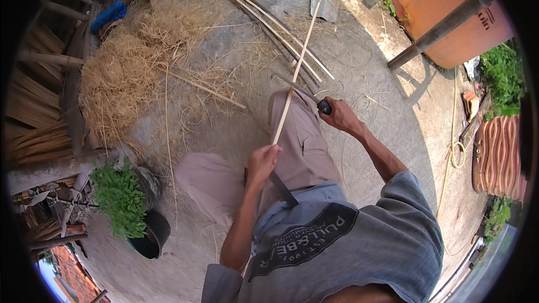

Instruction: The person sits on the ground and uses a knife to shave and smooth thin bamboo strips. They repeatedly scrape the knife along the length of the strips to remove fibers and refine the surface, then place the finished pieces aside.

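My left hand (263,163) is closed around a long, thin bamboo strip (309,33), which runs from my lap up past the top of the view. A knife with a black handle (324,107) is gripped in my right hand (340,116). Its narrow blade (303,90) points up and left, crossing the strip above my knee; whether it touches the strip I cannot tell. Beside my left wrist, a dark flat strip (283,191) lies against my waist; its kind is unclear.
Several long bamboo strips (264,15) lie ahead on the concrete floor. A big heap of pale shavings (129,73) spreads at the left. Nearer stand a leafy plant (118,199) and a black pot (152,235). A dark pole (438,33) and an orange tank (418,5) stand at far right.
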Demonstrator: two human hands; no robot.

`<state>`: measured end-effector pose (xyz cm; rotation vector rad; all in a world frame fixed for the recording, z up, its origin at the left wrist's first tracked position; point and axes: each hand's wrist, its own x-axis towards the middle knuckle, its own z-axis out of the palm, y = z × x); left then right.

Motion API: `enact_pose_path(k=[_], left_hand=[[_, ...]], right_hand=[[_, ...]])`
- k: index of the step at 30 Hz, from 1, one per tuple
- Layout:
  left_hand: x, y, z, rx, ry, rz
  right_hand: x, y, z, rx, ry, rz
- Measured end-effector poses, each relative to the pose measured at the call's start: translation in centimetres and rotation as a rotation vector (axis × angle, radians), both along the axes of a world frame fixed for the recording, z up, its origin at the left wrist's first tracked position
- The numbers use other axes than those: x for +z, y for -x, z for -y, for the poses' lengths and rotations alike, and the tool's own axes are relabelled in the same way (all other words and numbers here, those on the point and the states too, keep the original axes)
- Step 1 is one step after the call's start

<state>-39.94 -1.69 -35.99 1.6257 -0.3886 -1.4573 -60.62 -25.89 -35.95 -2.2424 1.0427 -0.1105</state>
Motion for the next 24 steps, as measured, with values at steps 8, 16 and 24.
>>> enact_pose_path(k=[8, 16, 24], left_hand=[[-0.7, 3.8, 3.2, 0.047, 0.173, 0.603], [-2.0, 4.2, 0.6, 0.09, 0.2, 0.557], [-0.2, 2.2, -2.1, 0.008, 0.06, 0.421]], right_hand=[[-0.1, 0.2, 2.6, -0.005, 0.097, -0.175], [-3.8, 0.3, 7.9, -0.265, 0.163, -0.173], [-5.7, -0.7, 8.9, -0.336, 0.137, -0.16]])
